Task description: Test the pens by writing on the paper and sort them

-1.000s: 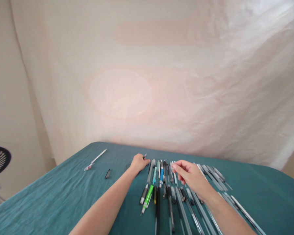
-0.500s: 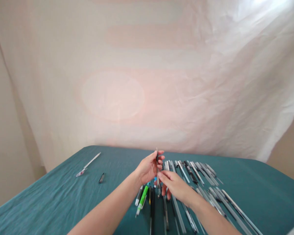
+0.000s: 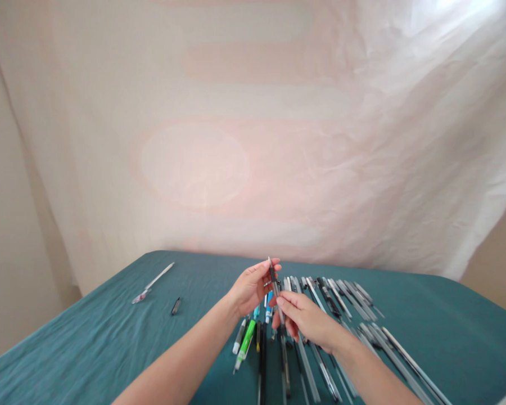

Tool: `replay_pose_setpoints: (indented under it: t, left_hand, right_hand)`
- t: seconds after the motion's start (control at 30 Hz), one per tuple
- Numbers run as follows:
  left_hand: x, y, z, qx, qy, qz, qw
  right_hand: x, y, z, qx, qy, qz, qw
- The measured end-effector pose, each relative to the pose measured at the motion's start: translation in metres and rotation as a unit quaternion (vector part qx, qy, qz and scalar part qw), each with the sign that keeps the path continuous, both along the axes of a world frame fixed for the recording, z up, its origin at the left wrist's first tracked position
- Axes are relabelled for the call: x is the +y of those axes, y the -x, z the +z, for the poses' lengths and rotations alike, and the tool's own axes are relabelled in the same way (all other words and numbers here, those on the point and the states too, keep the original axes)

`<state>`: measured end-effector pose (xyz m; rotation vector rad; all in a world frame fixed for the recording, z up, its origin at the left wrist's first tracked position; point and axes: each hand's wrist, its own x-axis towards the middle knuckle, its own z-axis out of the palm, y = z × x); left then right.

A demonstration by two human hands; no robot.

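Note:
A slim pen (image 3: 272,273) with a dark grip and a pale pointed tip is held up over the table, slightly tilted. My left hand (image 3: 253,288) pinches it near the tip, thumb on one side and fingers curled behind. Lower down, my right hand (image 3: 299,314) grips the barrel between thumb and fingers. Below the hands lie a bright green pen (image 3: 245,345), a blue-and-white pen (image 3: 269,306) and several dark and grey pens. Part of this group is hidden behind my right hand and forearm.
Rows of clear, grey and black pens (image 3: 349,298) spread to the right, with more long pens (image 3: 409,360) nearer me. On the left lie a white pen with a clear cap (image 3: 154,282) and a short dark pen cap (image 3: 176,306). A green cloth (image 3: 88,343) covers the table.
My right hand has shifted slightly right with its grip on the pen's barrel, and the pen now leans more. My left hand has moved a little left. The pens on the table look unchanged.

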<state>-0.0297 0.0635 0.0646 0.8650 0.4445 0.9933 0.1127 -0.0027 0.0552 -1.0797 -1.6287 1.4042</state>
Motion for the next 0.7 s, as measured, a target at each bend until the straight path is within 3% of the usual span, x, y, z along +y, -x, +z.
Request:
replay_pose_setpoints:
  t: [0.13, 0.4, 0.57, 0.7]
  left_hand:
    - [0.0015, 0.0015, -0.0009, 0.020, -0.025, 0.024, 0.999]
    - [0.0052, 0.0019, -0.0057, 0.024, -0.015, 0.045, 0.999]
    - [0.0056, 0.0025, -0.0065, 0.011, 0.006, 0.031, 0.999]
    - [0.0058, 0.0026, -0.0063, 0.007, 0.005, 0.028, 1.000]
  right_hand:
    - [0.0003, -0.0012, 0.0010, -0.007, 0.008, 0.001, 1.000]
    - [0.0049, -0.0078, -0.0017, -0.018, 0.008, -0.079, 0.997]
    - [0.0015, -0.0065, 0.0036, 0.053, 0.048, -0.057, 0.996]
    - [0.0009, -0.0054, 0.0062, 0.064, 0.026, -0.070, 0.995]
